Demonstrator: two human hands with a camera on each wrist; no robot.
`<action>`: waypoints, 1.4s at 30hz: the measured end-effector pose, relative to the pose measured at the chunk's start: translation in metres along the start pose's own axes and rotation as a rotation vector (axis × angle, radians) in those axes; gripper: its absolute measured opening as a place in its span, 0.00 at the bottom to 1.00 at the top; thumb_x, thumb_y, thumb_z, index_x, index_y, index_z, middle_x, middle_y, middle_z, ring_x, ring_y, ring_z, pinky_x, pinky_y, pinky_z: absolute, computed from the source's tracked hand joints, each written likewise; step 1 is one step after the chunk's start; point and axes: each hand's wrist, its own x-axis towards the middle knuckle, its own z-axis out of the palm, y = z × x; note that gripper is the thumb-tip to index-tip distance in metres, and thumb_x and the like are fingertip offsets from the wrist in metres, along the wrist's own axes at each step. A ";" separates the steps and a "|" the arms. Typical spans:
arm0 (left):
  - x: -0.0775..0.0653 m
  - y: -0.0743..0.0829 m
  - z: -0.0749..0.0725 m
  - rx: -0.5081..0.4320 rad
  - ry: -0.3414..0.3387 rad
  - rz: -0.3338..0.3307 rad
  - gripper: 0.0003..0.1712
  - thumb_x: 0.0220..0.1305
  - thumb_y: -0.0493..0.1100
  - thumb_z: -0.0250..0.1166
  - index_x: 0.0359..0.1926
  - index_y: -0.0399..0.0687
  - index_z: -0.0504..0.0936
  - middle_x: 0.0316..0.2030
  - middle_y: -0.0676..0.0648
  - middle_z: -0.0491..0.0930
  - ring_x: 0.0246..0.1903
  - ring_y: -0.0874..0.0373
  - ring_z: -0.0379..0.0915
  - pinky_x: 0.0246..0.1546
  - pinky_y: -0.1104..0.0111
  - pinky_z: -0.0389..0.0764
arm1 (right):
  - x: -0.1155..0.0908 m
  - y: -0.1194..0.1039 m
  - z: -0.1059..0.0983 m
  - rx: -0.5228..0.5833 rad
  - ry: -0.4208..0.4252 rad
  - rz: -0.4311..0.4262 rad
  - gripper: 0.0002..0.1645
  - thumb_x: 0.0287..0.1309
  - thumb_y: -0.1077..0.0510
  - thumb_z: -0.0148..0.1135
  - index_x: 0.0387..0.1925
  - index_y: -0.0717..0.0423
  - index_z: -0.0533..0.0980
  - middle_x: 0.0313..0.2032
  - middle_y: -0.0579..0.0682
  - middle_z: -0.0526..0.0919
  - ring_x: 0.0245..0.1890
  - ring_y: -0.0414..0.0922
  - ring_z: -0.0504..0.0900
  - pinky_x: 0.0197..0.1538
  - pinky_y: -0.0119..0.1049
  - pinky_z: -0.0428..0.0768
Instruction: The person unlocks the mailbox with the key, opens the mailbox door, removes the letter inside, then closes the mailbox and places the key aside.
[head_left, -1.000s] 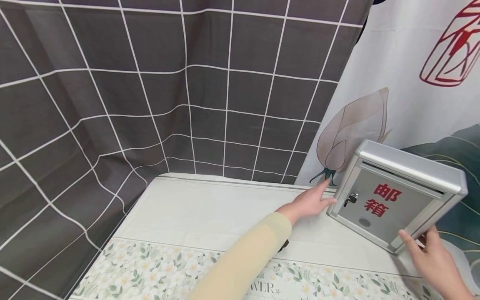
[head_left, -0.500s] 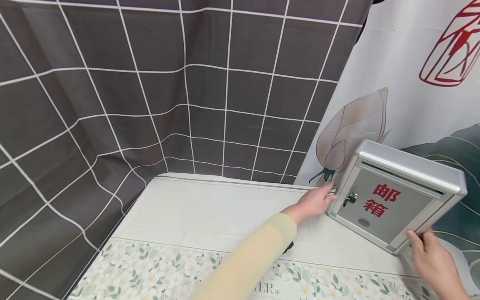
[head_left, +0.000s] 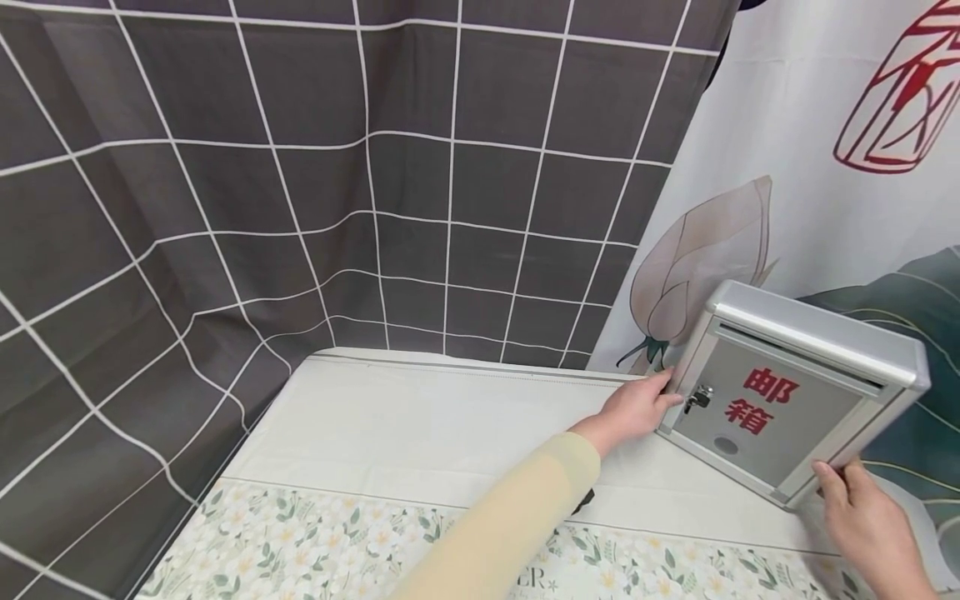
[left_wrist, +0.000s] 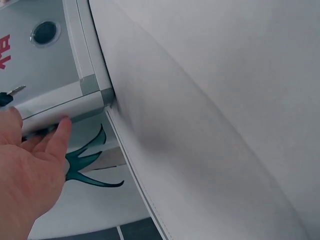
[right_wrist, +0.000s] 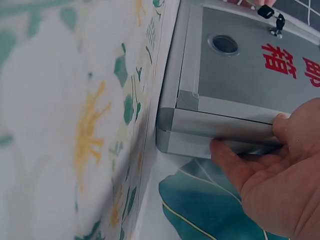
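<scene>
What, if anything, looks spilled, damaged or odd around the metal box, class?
No spill or damage stands out. Slightly odd, perhaps: on the front of the metal box, keys dangle at the lock, where anyone could use them.

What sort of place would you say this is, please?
Probably a screened-off indoor corner, perhaps a makeshift filming spot: a dark gridded curtain and a white printed curtain border a cloth-covered table.

A dark gridded curtain (head_left: 412,183) meets a white printed hanging (head_left: 787,125) behind, apparently, a flower-patterned table (head_left: 450,425).
</scene>
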 end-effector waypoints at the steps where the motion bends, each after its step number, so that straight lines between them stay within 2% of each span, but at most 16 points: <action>1: 0.000 0.000 0.000 0.001 0.013 -0.001 0.33 0.89 0.58 0.55 0.86 0.55 0.68 0.78 0.57 0.75 0.74 0.69 0.71 0.68 0.80 0.76 | 0.000 -0.001 0.000 0.001 0.000 -0.001 0.24 0.95 0.50 0.35 0.50 0.70 0.62 0.34 0.63 0.67 0.36 0.60 0.71 0.33 0.48 0.67; 9: -0.004 -0.001 -0.002 0.043 0.116 0.012 0.29 0.88 0.57 0.58 0.81 0.55 0.77 0.71 0.58 0.83 0.67 0.69 0.79 0.62 0.81 0.79 | -0.002 -0.006 0.002 -0.008 0.002 -0.001 0.24 0.95 0.51 0.35 0.50 0.72 0.63 0.41 0.71 0.72 0.40 0.64 0.73 0.37 0.55 0.73; 17: -0.011 -0.002 -0.011 0.161 0.112 0.045 0.28 0.88 0.59 0.57 0.79 0.57 0.79 0.67 0.59 0.85 0.64 0.70 0.81 0.60 0.82 0.80 | -0.004 -0.010 0.005 0.001 0.012 0.028 0.24 0.95 0.52 0.36 0.51 0.72 0.65 0.46 0.75 0.73 0.45 0.69 0.75 0.38 0.56 0.75; 24: -0.023 -0.010 -0.020 0.161 0.121 0.044 0.28 0.87 0.58 0.58 0.79 0.56 0.80 0.68 0.60 0.85 0.64 0.70 0.81 0.62 0.82 0.80 | -0.007 -0.015 0.004 0.001 -0.030 0.003 0.27 0.95 0.49 0.37 0.47 0.71 0.66 0.45 0.76 0.76 0.43 0.67 0.78 0.35 0.54 0.76; 27: -0.030 -0.014 -0.025 0.142 0.119 0.034 0.28 0.88 0.58 0.58 0.79 0.56 0.78 0.69 0.59 0.83 0.65 0.70 0.80 0.63 0.81 0.79 | -0.009 -0.018 0.005 0.004 -0.030 -0.039 0.27 0.94 0.47 0.37 0.45 0.68 0.67 0.41 0.72 0.78 0.38 0.64 0.78 0.32 0.51 0.75; 32: -0.042 -0.021 -0.036 0.073 0.130 0.006 0.28 0.87 0.57 0.59 0.79 0.55 0.79 0.71 0.58 0.82 0.68 0.70 0.77 0.66 0.81 0.77 | -0.012 -0.024 0.008 0.018 -0.013 -0.147 0.27 0.94 0.47 0.39 0.41 0.64 0.68 0.33 0.59 0.78 0.29 0.51 0.69 0.27 0.41 0.67; 37: -0.053 -0.030 -0.049 0.032 0.170 0.006 0.28 0.87 0.56 0.60 0.78 0.53 0.80 0.70 0.56 0.83 0.68 0.68 0.79 0.67 0.79 0.78 | -0.015 -0.037 0.014 0.035 0.011 -0.237 0.27 0.94 0.46 0.41 0.40 0.63 0.69 0.34 0.60 0.82 0.28 0.49 0.69 0.25 0.39 0.65; 42: -0.067 -0.042 -0.062 0.019 0.203 0.015 0.27 0.86 0.54 0.62 0.77 0.49 0.80 0.68 0.53 0.84 0.66 0.63 0.81 0.66 0.75 0.82 | -0.020 -0.052 0.025 0.054 0.054 -0.330 0.25 0.94 0.49 0.42 0.40 0.63 0.71 0.32 0.58 0.82 0.26 0.47 0.69 0.23 0.38 0.65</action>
